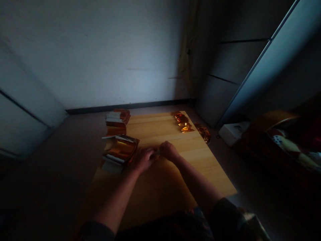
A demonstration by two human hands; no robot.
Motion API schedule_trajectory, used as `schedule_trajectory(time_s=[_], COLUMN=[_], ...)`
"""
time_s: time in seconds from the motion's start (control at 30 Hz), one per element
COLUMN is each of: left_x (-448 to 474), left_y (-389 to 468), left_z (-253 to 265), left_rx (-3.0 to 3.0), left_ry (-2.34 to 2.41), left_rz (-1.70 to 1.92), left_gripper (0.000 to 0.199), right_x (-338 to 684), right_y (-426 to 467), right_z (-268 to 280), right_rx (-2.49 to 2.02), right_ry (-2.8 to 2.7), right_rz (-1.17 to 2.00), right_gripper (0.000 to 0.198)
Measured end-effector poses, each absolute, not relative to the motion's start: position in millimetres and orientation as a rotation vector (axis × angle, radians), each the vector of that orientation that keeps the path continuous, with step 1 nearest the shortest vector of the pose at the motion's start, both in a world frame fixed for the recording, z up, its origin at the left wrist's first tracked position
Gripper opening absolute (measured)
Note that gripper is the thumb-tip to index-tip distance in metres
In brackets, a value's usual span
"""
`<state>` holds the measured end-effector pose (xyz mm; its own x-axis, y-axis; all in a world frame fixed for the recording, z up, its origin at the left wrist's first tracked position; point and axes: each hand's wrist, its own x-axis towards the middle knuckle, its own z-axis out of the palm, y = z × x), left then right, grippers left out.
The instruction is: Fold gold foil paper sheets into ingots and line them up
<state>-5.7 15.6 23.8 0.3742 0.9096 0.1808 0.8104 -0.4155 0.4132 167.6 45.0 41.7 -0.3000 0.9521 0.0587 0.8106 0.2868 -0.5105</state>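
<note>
My left hand [144,159] and my right hand [169,151] meet over the middle of a wooden table [155,125]. Both have their fingers closed in a pinch. A small pale bit shows between the fingertips, too dim and blurred to name. Close beside my left hand lies a stack of shiny orange foil sheets [122,147] with white edges. At the far right of the tabletop sits a pile of crumpled or folded orange foil pieces [182,122], apart from my right hand.
More orange foil sheets with white strips [117,117] lie at the table's far left corner. Another heap of shiny foil [203,133] is beyond the right edge, lower down. A white box [232,133] stands on the floor at right, near a brown chair-like piece [278,120] holding cloth.
</note>
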Motion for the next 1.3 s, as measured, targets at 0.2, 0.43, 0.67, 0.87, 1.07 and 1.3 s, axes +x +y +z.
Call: schedule_trajectory(time_s=[0.2, 0.43, 0.67, 0.87, 1.07, 1.3], left_x=[7, 6, -4, -6, -6, -3], left_y=[8, -5, -8, 4, 6, 7], left_z=[10, 14, 34, 24, 21, 17], left_rx=[2.35, 2.359, 2.473, 2.503, 2.67, 2.709], left_ry=[1.643, 1.623, 1.653, 1.458, 1.406, 1.459], left_rz=[0.748, 0.709, 0.557, 0.616, 0.622, 0.716], left_gripper=[0.019, 0.042, 0.025, 0.023, 0.019, 0.021], right_x=[168, 169, 188, 199, 200, 187], right_y=[9, -15, -4, 7, 1, 1], right_z=[25, 27, 40, 43, 28, 24], right_rx=[-1.407, -1.459, -1.377, -1.324, -1.273, -1.365], right_ry=[-2.118, -2.314, -2.486, -2.522, -2.426, -2.404], right_rz=[0.586, 0.244, 0.134, 0.124, 0.092, 0.049], right_gripper=[0.013, 0.019, 0.019, 0.018, 0.016, 0.017])
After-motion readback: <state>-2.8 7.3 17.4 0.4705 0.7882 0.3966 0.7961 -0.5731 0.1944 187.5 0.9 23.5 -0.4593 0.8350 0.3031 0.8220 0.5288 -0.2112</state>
